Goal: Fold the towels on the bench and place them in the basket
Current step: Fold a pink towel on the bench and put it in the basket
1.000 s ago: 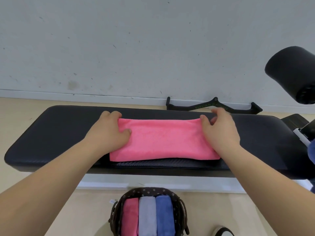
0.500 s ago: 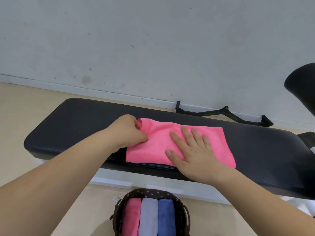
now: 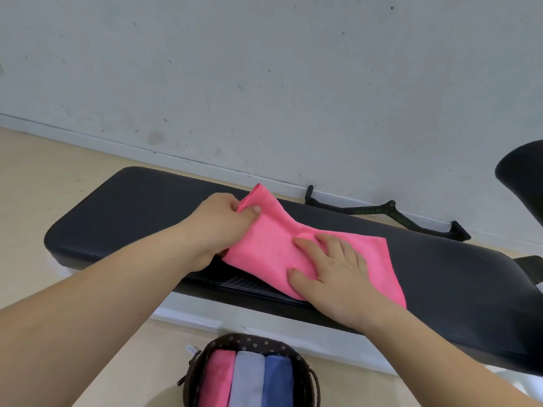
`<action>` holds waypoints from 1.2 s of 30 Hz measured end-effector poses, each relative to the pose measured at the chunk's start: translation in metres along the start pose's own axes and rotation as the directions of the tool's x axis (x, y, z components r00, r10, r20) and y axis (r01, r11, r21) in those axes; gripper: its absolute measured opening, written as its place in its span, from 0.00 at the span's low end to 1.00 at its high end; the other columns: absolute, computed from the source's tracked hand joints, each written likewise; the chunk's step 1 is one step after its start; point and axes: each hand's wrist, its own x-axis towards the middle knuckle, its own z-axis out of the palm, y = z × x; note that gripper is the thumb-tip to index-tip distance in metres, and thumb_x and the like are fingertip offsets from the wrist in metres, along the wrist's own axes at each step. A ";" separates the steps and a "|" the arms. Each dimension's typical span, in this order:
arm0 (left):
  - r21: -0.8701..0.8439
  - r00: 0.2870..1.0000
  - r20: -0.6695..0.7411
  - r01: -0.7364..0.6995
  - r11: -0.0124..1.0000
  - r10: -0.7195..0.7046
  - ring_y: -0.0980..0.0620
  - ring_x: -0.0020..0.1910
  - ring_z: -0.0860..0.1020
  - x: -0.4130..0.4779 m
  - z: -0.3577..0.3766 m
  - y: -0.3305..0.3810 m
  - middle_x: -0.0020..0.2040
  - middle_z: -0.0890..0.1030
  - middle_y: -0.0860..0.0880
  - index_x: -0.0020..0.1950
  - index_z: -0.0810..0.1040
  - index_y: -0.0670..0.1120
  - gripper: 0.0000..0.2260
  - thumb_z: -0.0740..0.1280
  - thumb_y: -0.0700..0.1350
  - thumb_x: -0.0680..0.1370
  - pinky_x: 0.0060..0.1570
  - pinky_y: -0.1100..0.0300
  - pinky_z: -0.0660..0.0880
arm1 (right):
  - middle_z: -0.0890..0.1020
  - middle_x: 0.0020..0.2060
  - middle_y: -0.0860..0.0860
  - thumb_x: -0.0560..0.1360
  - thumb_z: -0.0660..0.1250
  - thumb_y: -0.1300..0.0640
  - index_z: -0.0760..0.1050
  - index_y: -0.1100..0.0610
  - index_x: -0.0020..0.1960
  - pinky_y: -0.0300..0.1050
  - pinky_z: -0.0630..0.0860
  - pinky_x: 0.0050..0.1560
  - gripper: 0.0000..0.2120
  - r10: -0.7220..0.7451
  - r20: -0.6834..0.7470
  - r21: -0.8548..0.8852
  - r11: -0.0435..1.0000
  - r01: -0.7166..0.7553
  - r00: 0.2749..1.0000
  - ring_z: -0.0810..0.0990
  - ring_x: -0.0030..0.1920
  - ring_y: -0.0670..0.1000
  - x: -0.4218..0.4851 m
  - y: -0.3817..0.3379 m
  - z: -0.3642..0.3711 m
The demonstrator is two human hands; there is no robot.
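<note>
Pink towel (image 3: 273, 248) on counter (image 3: 132, 212) | my left grip (image 3: 217, 227) pinching its raised end | my right grip (image 3: 332, 277) flat, pressing its middle | basket (image 3: 249, 339) below, seemingly three towels (image 3: 248, 380)

The pink towel (image 3: 273, 242) is fluffy matt cloth, the black desk (image 3: 132, 212) smooth leather-like padding with a slight sheen.
</note>
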 end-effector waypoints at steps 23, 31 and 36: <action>-0.275 0.992 0.109 -0.037 0.961 0.070 0.45 0.33 0.77 -0.016 0.028 0.035 0.34 0.79 0.43 0.46 0.76 0.45 0.09 0.72 0.48 0.78 0.28 0.58 0.74 | 0.76 0.49 0.41 0.75 0.70 0.43 0.82 0.43 0.55 0.44 0.73 0.53 0.10 -0.009 -0.333 0.281 0.954 0.108 0.943 0.76 0.52 0.44 0.009 0.003 -0.024; -0.121 0.983 0.157 -0.076 0.990 0.095 0.51 0.19 0.71 -0.028 0.084 0.048 0.25 0.75 0.47 0.47 0.77 0.42 0.08 0.73 0.44 0.78 0.20 0.64 0.69 | 0.78 0.32 0.53 0.79 0.67 0.49 0.80 0.60 0.40 0.49 0.74 0.39 0.16 0.307 -0.138 0.630 0.761 -0.156 0.942 0.75 0.34 0.50 -0.019 0.071 -0.026; -0.084 0.970 0.207 -0.113 0.990 0.128 0.53 0.18 0.73 -0.038 0.122 0.049 0.28 0.77 0.45 0.54 0.76 0.42 0.10 0.73 0.45 0.79 0.21 0.63 0.72 | 0.82 0.32 0.51 0.85 0.60 0.49 0.84 0.56 0.46 0.42 0.72 0.29 0.19 0.347 -0.017 0.789 0.581 -0.201 0.938 0.76 0.30 0.48 -0.019 0.079 -0.029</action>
